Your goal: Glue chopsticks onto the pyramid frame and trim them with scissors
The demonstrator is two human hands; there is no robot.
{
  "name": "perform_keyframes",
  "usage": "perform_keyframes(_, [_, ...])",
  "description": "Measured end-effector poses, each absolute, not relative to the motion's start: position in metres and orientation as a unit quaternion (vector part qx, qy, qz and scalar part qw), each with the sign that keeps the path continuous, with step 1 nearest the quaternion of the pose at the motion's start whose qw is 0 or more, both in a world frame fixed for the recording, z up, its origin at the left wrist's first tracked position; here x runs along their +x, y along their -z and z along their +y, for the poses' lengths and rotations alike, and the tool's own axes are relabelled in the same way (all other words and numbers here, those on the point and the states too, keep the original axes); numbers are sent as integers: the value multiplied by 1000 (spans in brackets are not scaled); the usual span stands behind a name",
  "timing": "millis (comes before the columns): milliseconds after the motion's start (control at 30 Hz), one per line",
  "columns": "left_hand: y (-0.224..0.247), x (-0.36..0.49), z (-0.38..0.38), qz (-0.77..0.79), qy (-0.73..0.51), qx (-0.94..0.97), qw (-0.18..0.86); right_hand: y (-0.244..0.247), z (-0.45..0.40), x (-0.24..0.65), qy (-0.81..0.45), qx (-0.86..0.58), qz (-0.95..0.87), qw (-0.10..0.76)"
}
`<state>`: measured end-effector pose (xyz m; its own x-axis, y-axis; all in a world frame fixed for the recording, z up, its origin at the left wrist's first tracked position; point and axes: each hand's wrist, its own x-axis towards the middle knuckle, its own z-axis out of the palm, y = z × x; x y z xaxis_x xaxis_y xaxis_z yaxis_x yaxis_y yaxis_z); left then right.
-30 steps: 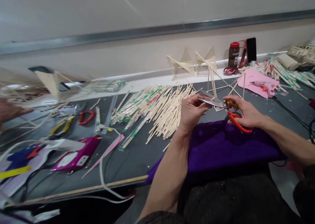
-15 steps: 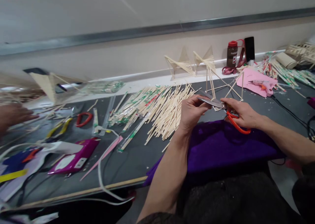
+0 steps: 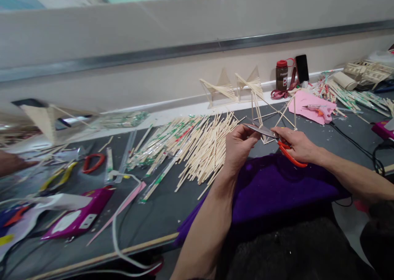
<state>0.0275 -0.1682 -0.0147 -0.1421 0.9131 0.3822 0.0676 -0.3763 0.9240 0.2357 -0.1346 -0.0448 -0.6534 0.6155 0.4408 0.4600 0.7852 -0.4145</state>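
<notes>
My right hand (image 3: 297,145) is closed around the orange-red handles of a pair of scissors (image 3: 265,131), whose blades point left toward my other hand. The blades look nearly together. At their tip, my left hand (image 3: 241,146) has its thumb and fingers pinched; what they hold, if anything, is too small to make out. Just behind the blades stands a frame of thin wooden sticks (image 3: 277,112). A pile of loose wooden sticks (image 3: 206,150) lies to the left of my left hand. Purple cloth (image 3: 277,193) spreads beneath both hands.
Further left lie wrapped sticks (image 3: 160,146), yellow-handled pliers (image 3: 60,177), a magenta packet (image 3: 78,216) and a white cable (image 3: 115,230). Another person's hand (image 3: 14,164) is at the far left. A glue gun (image 3: 318,109) rests on pink paper (image 3: 300,101); a bottle (image 3: 281,76) stands behind.
The scissors' blades, spread apart before, are now closer together. My hands stay in nearly the same place. The camera view has shifted slightly, and the other person's hand has drawn left.
</notes>
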Motion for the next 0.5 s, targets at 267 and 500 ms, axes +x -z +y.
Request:
perform_keyframes(267, [16, 30, -169, 454, -606, 553, 347, 45, -133, 238, -147, -312, -896, 279])
perform_keyframes(500, [19, 31, -168, 448, -616, 565, 317, 42, -129, 238, -172, -297, -896, 281])
